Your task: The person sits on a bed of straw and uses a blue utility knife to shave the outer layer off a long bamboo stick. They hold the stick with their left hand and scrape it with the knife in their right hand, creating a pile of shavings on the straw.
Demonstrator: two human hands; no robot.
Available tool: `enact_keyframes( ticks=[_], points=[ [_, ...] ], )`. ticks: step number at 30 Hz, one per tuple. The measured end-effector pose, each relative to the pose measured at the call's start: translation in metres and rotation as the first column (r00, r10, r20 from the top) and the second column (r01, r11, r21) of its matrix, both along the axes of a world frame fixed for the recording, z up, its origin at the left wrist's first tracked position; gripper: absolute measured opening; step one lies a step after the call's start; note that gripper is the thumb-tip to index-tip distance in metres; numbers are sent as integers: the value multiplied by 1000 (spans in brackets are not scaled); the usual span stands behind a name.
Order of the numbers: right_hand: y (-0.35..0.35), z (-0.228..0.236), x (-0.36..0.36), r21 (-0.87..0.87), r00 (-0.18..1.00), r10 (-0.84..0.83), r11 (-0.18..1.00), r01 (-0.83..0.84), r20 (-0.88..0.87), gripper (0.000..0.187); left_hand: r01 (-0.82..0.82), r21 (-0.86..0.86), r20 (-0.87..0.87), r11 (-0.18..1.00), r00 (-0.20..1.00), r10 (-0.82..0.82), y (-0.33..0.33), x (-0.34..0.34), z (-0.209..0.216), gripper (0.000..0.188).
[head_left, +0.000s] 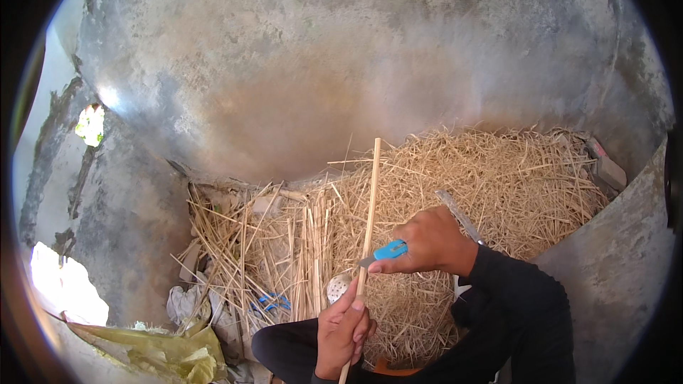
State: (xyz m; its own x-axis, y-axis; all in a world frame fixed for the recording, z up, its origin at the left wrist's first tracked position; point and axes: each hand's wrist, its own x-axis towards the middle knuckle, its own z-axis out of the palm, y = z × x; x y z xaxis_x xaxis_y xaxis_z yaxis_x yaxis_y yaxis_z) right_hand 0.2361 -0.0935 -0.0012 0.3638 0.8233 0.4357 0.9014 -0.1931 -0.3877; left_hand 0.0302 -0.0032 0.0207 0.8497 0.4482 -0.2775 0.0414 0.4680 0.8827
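Observation:
A long pale bamboo strip [373, 199] rises from my lap, tilted slightly to the right at its top. My left hand [343, 331] is wrapped round its lower part. Above it, my right hand [430, 242] is closed on a blue-handled utility knife [390, 249]. The knife's blade points left and meets the strip just above my left hand; how deep it sits in the strip I cannot tell. Below, a heap of pale shavings [491, 178] spreads beneath and beyond my right hand. A long greyish metal tool [459, 215] lies behind that hand, partly hidden by it.
Several split strips [309, 256] lie in a bundle left of my hands, with thinner loose sticks [228, 235] beside them. Blue strapping [272, 302] and a yellowish sheet [171, 348] are at lower left. A rough wall [320, 64] closes the far side; a brick-like block [606, 168] sits at right.

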Motion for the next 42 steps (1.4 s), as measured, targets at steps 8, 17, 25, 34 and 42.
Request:
enact_keyframes(
  ticks=[8, 17, 25, 34, 42],
  points=[
    [7, -22, 56, -72, 953, -298, 953, 294, -48, 73, 65, 63, -110, 996, 992, -58, -11, -3, 7, 43],
    [-2, -14, 18, -32, 990, -135, 991, 133, -45, 80, 72, 96, -118, 993, 991, -61, -10, -6, 9, 43],
    [-1, -14, 19, -43, 991, -112, 993, 109, -74, 79, 39, 23, -94, 999, 995, -36, -13, -13, 1, 44],
    [0, -8, 7, -63, 988, -102, 993, 95, -113, 76, 56, 96, 4, 994, 998, -56, -14, -18, 2, 42],
    [2, -15, -4, 84, 995, -39, 995, 47, -88, 76, 47, 86, -2, 995, 999, -46, -14, -20, 4, 44]
  ],
)
